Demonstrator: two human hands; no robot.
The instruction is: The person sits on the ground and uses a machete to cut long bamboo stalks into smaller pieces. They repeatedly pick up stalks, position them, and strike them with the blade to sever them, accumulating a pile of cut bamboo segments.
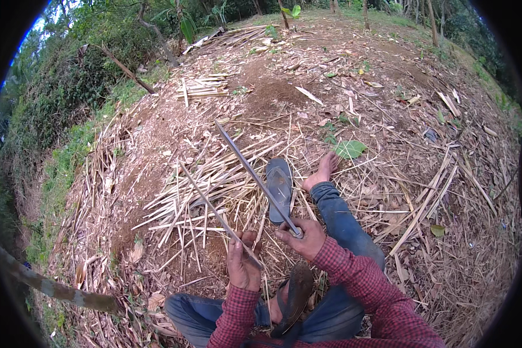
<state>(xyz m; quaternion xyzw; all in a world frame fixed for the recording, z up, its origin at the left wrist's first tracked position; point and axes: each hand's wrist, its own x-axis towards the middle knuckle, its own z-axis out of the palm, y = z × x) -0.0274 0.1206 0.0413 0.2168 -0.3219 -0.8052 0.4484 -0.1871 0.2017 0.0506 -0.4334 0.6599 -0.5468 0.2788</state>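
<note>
Scanning from the left edge, I see a mossy bamboo pole (pixel 58 288) crossing the lower left corner over grassy ground. Right of it, in the centre-left of the frame, lies a fan of pale split bamboo strips (pixel 206 191) on the dry litter.

Lower centre: my left hand (pixel 242 264) is closed around the near end of a thin bamboo strip (pixel 211 207), fingers wrapped and thumb pressed on it; the strip slants away toward the upper left. Just beside it, lower centre-right, my right hand (pixel 303 236) is clenched on the handle of a long knife (pixel 252 172), whose narrow blade also runs toward the upper left, roughly parallel to the strip and apart from it along its length. The two hands are near each other but not touching.

Behind the blade, a dark sandal (pixel 279 188) lies sole-up on the litter. Right of it, my bare foot (pixel 323 169) rests on the ground, with the jeans-clad leg (pixel 342 223) extending toward the lower right. A second sandal (pixel 294 298) sits at the bottom centre. A green leaf (pixel 350 149) lies centre-right.
</note>
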